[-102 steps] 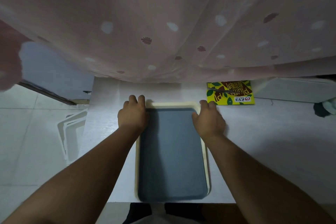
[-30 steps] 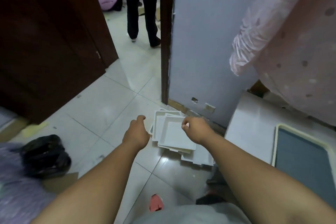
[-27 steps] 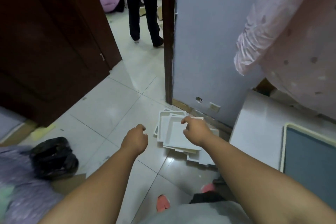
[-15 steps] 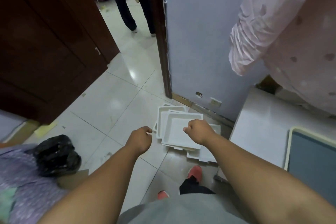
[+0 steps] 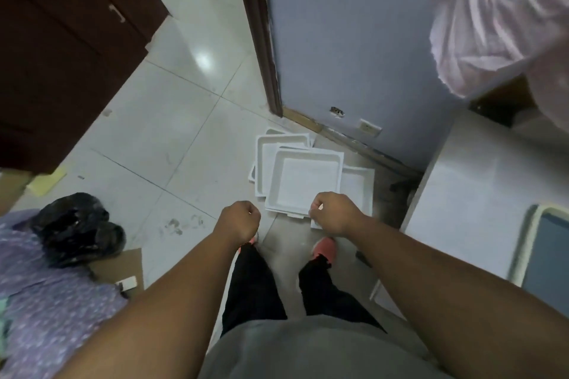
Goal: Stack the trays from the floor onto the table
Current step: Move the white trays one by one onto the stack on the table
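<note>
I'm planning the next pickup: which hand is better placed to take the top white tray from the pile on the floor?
Probably the right hand: it hangs over the near edge of the top white tray. The left hand is curled over bare floor tile, left of the pile.

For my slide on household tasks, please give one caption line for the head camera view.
Standing person's hands hang above white trays piled on the floor beside the table.

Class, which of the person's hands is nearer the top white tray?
Right. The right hand overlaps the top white tray's near corner; the left hand hangs beside it, apart.
</note>
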A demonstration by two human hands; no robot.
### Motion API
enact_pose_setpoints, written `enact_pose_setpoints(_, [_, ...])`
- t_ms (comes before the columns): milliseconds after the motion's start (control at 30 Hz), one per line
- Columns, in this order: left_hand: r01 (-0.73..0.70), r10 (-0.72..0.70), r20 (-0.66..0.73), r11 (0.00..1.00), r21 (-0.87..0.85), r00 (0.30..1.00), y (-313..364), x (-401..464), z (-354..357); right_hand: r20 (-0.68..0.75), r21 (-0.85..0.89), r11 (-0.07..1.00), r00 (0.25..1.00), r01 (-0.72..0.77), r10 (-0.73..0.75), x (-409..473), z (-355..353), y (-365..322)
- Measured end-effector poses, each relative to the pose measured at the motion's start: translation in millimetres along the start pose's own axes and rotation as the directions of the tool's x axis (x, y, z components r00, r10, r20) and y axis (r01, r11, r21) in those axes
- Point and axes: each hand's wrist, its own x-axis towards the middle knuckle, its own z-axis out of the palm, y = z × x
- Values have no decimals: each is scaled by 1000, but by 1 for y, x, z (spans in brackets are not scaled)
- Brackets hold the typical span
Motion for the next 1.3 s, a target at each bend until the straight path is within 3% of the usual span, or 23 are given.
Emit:
enact_pose_setpoints(167, [226,-195,119,899,-376,973,8,86,29,35,30,993,993,-115,114,63,39,19])
enact_pose_setpoints(300, [191,-161,118,926,-325,980,-2,163,55,44,241,929,960,-279,277,124,81,22])
enact_pose_setpoints(433, [107,-98,78,987,-124,992,-16,234,72,107,463,745,865,-480,490,196,135,33])
enact_pose_setpoints(567, [-90,75,74,967,236,994,-25,310,97,176,629,528,765,-571,619,265,203,63])
enact_pose_setpoints(667, [-306,256,169,838,453,952,-33,355,128,233,698,395,711,-597,663,303,252,91])
enact_pose_setpoints(733, [-398,349,196,750,528,917,-32,377,146,280,770,243,655,-590,702,314,265,100])
enact_pose_setpoints(833, [-489,475,185,664,566,860,-24,410,176,403,854,-123,493,-506,771,318,261,99])
enact_pose_setpoints(900, [-531,552,164,613,584,818,-18,428,191,446,870,-247,469,-427,762,325,264,101])
enact_pose_setpoints(1033, [-555,691,80,500,664,719,-9,453,200,384,907,-206,519,-368,764,341,273,100])
enact_pose_setpoints(1100, [-544,732,14,493,679,681,-7,459,201,345,925,-182,540,-332,768,349,279,98])
enact_pose_setpoints(1167, [-532,737,-20,506,680,676,-7,462,198,337,928,-175,545,-328,767,353,283,97])
enact_pose_setpoints(1300, [-519,689,67,474,712,722,-7,468,188,389,909,-182,605,-375,694,354,284,96])
